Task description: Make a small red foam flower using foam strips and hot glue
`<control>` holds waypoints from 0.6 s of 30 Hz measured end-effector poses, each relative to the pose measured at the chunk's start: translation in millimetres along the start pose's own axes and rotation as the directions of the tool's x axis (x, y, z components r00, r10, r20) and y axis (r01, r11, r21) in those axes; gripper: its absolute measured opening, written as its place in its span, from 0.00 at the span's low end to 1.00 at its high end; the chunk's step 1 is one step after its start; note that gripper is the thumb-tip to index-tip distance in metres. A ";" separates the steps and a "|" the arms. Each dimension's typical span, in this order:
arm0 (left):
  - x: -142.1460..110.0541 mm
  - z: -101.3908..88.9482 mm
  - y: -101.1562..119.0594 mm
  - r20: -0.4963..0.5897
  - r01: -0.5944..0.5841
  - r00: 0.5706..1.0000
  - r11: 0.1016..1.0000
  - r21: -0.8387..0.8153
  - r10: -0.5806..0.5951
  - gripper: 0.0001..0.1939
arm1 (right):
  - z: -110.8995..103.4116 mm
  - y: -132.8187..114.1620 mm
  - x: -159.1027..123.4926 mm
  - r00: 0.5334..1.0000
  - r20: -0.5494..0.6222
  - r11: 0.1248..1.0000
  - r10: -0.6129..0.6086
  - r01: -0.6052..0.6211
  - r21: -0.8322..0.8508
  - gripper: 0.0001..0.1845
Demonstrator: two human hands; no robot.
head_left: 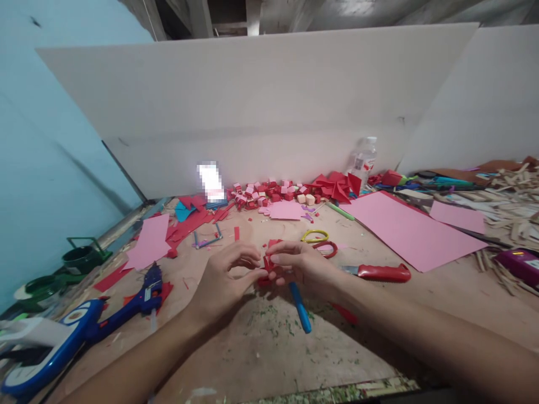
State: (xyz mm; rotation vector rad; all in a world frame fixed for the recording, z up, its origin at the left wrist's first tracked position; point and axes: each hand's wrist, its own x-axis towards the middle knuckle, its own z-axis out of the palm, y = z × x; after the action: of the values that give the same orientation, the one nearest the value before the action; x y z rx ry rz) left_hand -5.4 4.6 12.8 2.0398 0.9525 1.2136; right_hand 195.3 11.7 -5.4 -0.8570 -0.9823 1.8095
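My left hand (227,278) and my right hand (301,266) meet over the middle of the brown worktop (269,342). Together they pinch a small red paper piece (268,261) between their fingertips. A blue-handled tool (301,307) pokes out from under my right hand; whether the hand grips it I cannot tell. Just beyond my fingers lie scissors with yellow and red loops (319,241).
A blue glue gun (126,306) lies at left, a red-handled knife (379,272) at right. Large pink sheets (408,230) cover the right side. Several small red and pink cubes (269,193), a clear bottle (362,157) and red scraps line the white backboard (252,112). Wooden sticks (509,196) pile far right.
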 end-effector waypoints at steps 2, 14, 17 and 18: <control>-1.2 -0.8 1.9 0.008 -0.138 0.990 0.984 0.111 0.138 0.03 | 1.1 0.9 -0.7 1.000 0.001 1.000 0.003 -0.003 -0.008 0.17; -1.3 -2.8 -6.1 0.122 -0.413 0.911 0.875 0.253 0.395 0.06 | -2.8 3.0 -0.4 0.999 0.003 0.999 -0.035 0.035 -0.028 0.17; -0.4 -3.6 -5.7 0.152 -0.410 0.911 0.880 0.239 0.383 0.07 | -3.4 1.5 -0.4 0.999 -0.002 0.997 -0.053 0.052 -0.060 0.17; 0.0 -3.9 -5.6 0.163 -0.405 0.913 0.883 0.236 0.375 0.08 | -3.1 0.7 -0.6 0.998 -0.004 0.996 -0.055 0.054 -0.071 0.17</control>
State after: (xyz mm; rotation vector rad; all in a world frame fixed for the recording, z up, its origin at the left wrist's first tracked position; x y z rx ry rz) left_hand -10.5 8.3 10.2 2.5806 0.6966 1.2006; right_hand 197.9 11.8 -7.3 -0.8697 -1.0611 1.7340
